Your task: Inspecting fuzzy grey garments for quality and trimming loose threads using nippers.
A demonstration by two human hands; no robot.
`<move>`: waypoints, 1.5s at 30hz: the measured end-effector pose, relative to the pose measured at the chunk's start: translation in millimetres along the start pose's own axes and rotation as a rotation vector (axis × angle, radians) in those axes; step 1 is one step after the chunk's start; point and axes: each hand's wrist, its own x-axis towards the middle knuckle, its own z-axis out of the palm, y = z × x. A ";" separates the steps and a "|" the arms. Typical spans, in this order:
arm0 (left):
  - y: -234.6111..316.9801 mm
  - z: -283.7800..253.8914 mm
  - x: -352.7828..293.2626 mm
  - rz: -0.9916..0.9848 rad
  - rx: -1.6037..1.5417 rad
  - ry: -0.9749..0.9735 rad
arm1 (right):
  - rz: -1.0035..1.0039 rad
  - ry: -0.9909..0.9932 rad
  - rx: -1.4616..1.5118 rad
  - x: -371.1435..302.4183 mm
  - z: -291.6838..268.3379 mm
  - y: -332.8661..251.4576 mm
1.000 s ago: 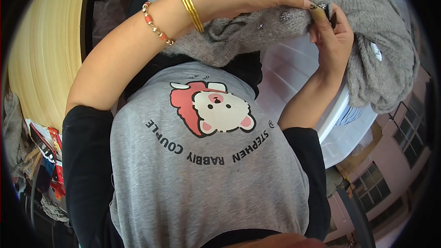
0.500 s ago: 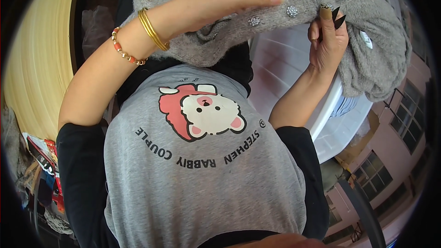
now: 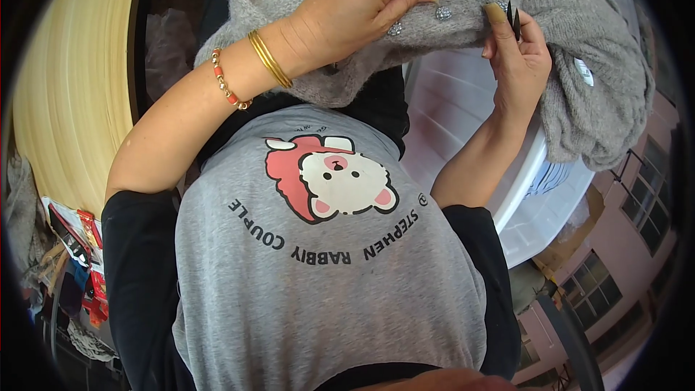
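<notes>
A fuzzy grey knit cardigan (image 3: 590, 119) lies across the top of the view, with sparkly round buttons (image 3: 443, 13) along its band. My left hand (image 3: 365, 7) is closed, thumb and forefinger pinching the band just beside a button. My right hand (image 3: 520, 61) holds black thread snips (image 3: 513, 20) with two pointed tips upward; the rest of them is hidden in the hand. The right thumb presses at another button, which it partly covers. A small white tag (image 3: 583, 72) shows on the cardigan to the right of this hand.
Beneath the cardigan stands a white plastic bin (image 3: 532, 174), to the right of my lap. A pale wooden tabletop (image 3: 72, 94) curves along the left side. Red and white packets (image 3: 83, 239) lie below it. A dark curved bar (image 3: 572, 340) rises at lower right.
My left hand has come down and right and closed on the band near a button. The snips' tips in my right hand have turned narrower and closer together. The view has shifted slightly.
</notes>
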 end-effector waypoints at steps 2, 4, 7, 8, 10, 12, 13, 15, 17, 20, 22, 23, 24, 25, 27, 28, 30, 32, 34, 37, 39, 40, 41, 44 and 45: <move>2.3 -0.4 -0.2 -0.038 -0.025 0.000 | -0.003 0.002 0.026 0.8 -1.6 1.4; 3.0 -1.1 0.0 -0.219 -0.132 0.016 | 0.005 -0.002 -0.035 1.3 -1.0 0.0; 0.1 -0.4 0.3 -0.152 -0.191 0.077 | 0.007 -0.003 -0.039 3.0 -1.2 1.6; 0.0 -1.7 0.3 -0.148 -0.190 0.077 | 0.003 -0.002 -0.038 3.2 -1.6 0.7; 5.0 -7.1 1.5 -0.346 -0.193 -0.077 | 0.015 -0.016 -0.097 2.0 -2.2 -2.7; 0.9 -5.6 1.3 -0.176 -0.140 -0.037 | 0.019 -0.021 -0.077 2.4 -1.8 -3.5; -2.5 -4.2 0.3 -0.009 -0.089 0.004 | 0.025 -0.028 -0.059 2.4 -1.4 -3.9; -12.4 -3.2 -2.7 -0.017 -0.036 -0.015 | 0.028 -0.020 -0.067 2.9 -0.3 -4.7; -20.7 -2.7 -6.2 -0.026 0.017 -0.032 | 0.032 -0.014 -0.075 3.6 0.7 -5.5; -22.0 -3.3 -6.0 0.029 0.092 -0.039 | 0.035 -0.024 -0.031 3.2 1.0 -8.7; -21.0 -3.0 -6.2 -0.050 0.125 -0.040 | 0.020 -0.020 -0.069 1.7 1.9 -13.0; -21.1 -2.8 -6.3 -0.051 0.126 -0.040 | 0.021 -0.020 -0.069 0.8 1.9 -14.5; -21.2 -3.3 -6.3 -0.039 0.128 -0.035 | -0.002 -0.025 -0.052 0.3 2.4 -16.1; -21.6 -3.6 -6.4 -0.028 0.130 -0.030 | -0.023 -0.029 -0.036 -0.4 2.9 -18.1; -23.7 -3.2 -6.8 -0.009 0.130 -0.029 | -0.045 -0.032 -0.043 -3.2 4.0 -26.1; -24.5 -2.8 -6.9 0.011 0.129 -0.029 | -0.067 -0.033 -0.052 -4.8 4.2 -29.5; -25.0 -2.3 -7.2 0.049 0.138 -0.022 | -0.066 -0.038 -0.033 -6.7 2.8 -32.1; -24.0 -2.3 -7.4 0.086 0.151 -0.013 | -0.065 -0.047 -0.012 -8.0 2.1 -34.3; -20.9 -0.9 -5.4 0.099 0.126 -0.002 | -0.084 -0.064 0.031 -10.4 0.3 -37.6; -11.7 -6.3 -3.1 -0.029 0.167 -0.079 | -0.098 -0.063 0.027 -12.1 1.2 -41.8; -3.3 -9.1 1.6 0.065 0.097 -0.005 | -0.086 -0.061 0.025 -9.3 0.5 -38.1; 1.1 -10.6 3.9 0.159 0.028 0.068 | -0.074 -0.059 0.023 -7.6 1.0 -35.9; 5.7 -12.8 5.7 0.158 0.032 0.070 | -0.075 -0.062 0.026 -6.4 2.7 -33.7; 14.4 -12.8 9.6 0.082 -0.062 0.084 | -0.067 -0.002 0.000 -9.3 6.7 -34.1; 15.6 -12.7 9.3 0.052 -0.069 0.098 | -0.111 -0.040 -0.034 -11.3 8.5 -37.0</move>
